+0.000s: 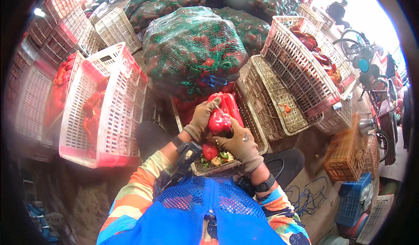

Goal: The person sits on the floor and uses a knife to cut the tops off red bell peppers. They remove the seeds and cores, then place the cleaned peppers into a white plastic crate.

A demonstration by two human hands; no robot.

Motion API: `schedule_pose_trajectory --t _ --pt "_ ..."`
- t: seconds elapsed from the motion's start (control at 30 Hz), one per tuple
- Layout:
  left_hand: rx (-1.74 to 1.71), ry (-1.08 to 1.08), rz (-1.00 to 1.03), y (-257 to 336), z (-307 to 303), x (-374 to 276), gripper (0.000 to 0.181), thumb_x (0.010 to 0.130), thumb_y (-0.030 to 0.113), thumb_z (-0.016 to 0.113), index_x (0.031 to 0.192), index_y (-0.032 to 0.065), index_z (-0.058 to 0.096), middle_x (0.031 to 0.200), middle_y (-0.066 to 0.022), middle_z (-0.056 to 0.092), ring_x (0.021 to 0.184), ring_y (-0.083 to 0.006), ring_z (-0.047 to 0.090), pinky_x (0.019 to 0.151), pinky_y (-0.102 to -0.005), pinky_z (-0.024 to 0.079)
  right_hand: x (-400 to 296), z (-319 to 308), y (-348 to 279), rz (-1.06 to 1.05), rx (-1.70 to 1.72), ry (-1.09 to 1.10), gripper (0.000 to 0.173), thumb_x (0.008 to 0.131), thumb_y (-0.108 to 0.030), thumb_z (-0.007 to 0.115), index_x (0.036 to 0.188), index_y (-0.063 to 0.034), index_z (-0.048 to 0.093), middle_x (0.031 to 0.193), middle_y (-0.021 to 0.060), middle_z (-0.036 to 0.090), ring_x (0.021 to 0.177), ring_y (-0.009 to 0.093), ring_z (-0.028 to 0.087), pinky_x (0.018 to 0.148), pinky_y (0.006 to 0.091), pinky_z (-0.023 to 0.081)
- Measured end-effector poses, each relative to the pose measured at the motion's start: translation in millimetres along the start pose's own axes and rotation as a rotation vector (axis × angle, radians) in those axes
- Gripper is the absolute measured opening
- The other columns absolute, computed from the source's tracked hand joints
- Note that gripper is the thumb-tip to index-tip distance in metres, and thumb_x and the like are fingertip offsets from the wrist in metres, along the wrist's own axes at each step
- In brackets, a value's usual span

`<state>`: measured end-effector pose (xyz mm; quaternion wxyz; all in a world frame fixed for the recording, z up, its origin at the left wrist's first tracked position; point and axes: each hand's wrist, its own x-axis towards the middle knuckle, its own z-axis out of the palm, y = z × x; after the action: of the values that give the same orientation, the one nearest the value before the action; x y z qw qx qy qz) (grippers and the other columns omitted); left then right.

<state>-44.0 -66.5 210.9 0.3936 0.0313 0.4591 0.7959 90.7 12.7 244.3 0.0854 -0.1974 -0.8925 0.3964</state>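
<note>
Close in front of me, my left hand [200, 118], in a brown glove, grips a large glossy red bell pepper [223, 114] from its left side. My right hand [241, 144], gloved too, presses its fingers against the pepper's lower right; whether it also holds a small tool is hidden. Both hands are above a plastic crate [263, 146] that sits between my knees. Within that crate lie another red pepper [209, 151] and pale seed cores with green stem bits [216, 161]. A bulging green mesh sack of red peppers [194, 48] leans over the crate's far end.
White-and-red crates with red peppers stand at left [103, 114] and right [304, 58]. Dirty crates [278, 94] lie under the right one. More sacks [163, 6] are piled behind. A fan [364, 65], a bicycle wheel [352, 40] and an orange crate [345, 150] are farther right.
</note>
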Motion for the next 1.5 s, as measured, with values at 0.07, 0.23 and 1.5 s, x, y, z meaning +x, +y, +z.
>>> schedule_pose_trajectory --t 0.07,0.23,1.5 --pt "0.014 0.003 0.03 -11 -9 12 0.029 0.084 0.026 0.062 0.101 0.0033 0.057 0.085 -0.0054 0.062 0.067 -0.0143 0.06 0.063 -0.0285 0.05 9 6 14 0.033 0.331 -0.045 0.054 0.066 -0.017 0.073 0.114 -0.0036 0.053 0.084 0.0132 0.065 0.075 0.023 0.063 0.068 0.0329 0.049" --pt "0.02 -0.008 -0.104 -13 -9 14 0.028 0.085 0.028 0.061 0.099 0.004 0.059 0.09 -0.0049 0.061 0.076 -0.0136 0.06 0.069 -0.0301 0.05 4 -6 3 0.326 1.143 -0.168 0.03 0.069 -0.003 0.062 0.099 -0.0017 0.057 0.073 0.0068 0.062 0.059 0.014 0.059 0.054 0.0274 0.049" --pt "-0.033 -0.023 0.549 77 -113 -107 0.023 0.088 0.024 0.055 0.097 0.0041 0.059 0.085 -0.0034 0.059 0.074 -0.0098 0.056 0.067 -0.0243 0.046 37 44 -82 0.115 0.938 -0.04 0.013 0.075 -0.005 0.06 0.088 -0.0043 0.061 0.078 0.0001 0.059 0.067 0.011 0.056 0.064 0.0261 0.048"
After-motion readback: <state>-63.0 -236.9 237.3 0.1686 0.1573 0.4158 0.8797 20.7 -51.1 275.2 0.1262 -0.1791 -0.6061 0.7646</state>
